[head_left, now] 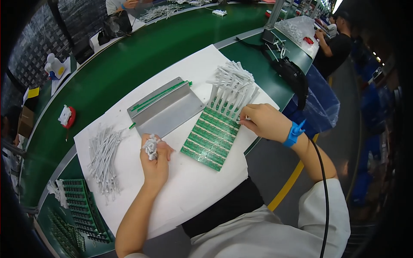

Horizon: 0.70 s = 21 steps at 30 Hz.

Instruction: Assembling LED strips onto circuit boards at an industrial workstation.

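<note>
Left of centre, the left hand has fingers clamped on cables; right of centre, the right hand touches the board, its fingers' grip unclear.

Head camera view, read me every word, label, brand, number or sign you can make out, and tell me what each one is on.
No text can be read anywhere in this view.
Green circuit board: any print among its tiny parts is too small to read.
White bottle: the yellow patch on it is too small and blurred to read.
Yellow paper: no readable writing.
Metal holder: no lettering can be made out.
</note>
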{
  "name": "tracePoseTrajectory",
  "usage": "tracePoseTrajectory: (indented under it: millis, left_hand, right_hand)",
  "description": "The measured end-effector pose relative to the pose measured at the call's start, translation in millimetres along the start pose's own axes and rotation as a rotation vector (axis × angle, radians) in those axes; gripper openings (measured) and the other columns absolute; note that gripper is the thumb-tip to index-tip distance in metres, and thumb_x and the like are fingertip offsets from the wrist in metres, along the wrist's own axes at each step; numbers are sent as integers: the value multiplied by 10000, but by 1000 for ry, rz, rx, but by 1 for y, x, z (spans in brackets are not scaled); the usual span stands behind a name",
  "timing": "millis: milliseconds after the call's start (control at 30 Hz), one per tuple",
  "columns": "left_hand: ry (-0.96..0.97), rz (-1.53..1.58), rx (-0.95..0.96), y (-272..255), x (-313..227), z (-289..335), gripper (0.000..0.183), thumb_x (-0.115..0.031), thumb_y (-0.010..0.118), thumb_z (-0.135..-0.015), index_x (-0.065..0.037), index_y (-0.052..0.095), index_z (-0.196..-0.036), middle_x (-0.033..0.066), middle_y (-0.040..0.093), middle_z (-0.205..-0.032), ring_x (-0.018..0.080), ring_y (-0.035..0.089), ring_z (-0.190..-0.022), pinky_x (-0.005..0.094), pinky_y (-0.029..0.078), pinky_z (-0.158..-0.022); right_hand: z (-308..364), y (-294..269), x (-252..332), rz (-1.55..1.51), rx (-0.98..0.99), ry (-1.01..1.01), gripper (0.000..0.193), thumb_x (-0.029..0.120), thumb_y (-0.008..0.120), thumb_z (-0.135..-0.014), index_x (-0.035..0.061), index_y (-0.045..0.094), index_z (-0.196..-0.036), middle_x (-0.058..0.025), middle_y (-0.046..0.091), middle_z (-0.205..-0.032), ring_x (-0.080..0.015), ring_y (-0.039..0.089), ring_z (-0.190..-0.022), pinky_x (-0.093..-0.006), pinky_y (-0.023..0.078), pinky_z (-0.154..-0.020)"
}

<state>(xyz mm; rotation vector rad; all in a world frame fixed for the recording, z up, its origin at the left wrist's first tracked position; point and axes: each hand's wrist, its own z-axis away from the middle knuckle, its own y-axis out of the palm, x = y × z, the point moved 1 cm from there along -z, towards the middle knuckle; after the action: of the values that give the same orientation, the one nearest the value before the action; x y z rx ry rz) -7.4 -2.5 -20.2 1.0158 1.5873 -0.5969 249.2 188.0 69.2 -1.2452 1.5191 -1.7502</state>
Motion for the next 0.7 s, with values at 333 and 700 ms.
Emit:
tracePoseTrajectory:
  millis: [333, 700]
  left_hand:
    - [298, -654, 448, 10, -21, 6, 255, -77, 787, -788, -61, 559, -900, 95, 623, -689, 309, 597, -595, 371, 465, -573]
    - [350, -724, 382, 14, -19, 5, 439, -25, 758, -687, -42, 567, -1083, 132, 661, -904, 343, 616, -822, 413, 449, -857]
  right_hand:
    - [-20, -9, -16, 68, 153, -86, 124, 140, 665, -805, 35, 720, -841, -157, 698, -824, -341, 689, -792, -432, 556, -731]
    - [-24, -8, -6, 181, 215, -13, 129, 140, 698, -802, 35, 743, -861, -128, 714, -812, -303, 696, -775, -401, 547, -709]
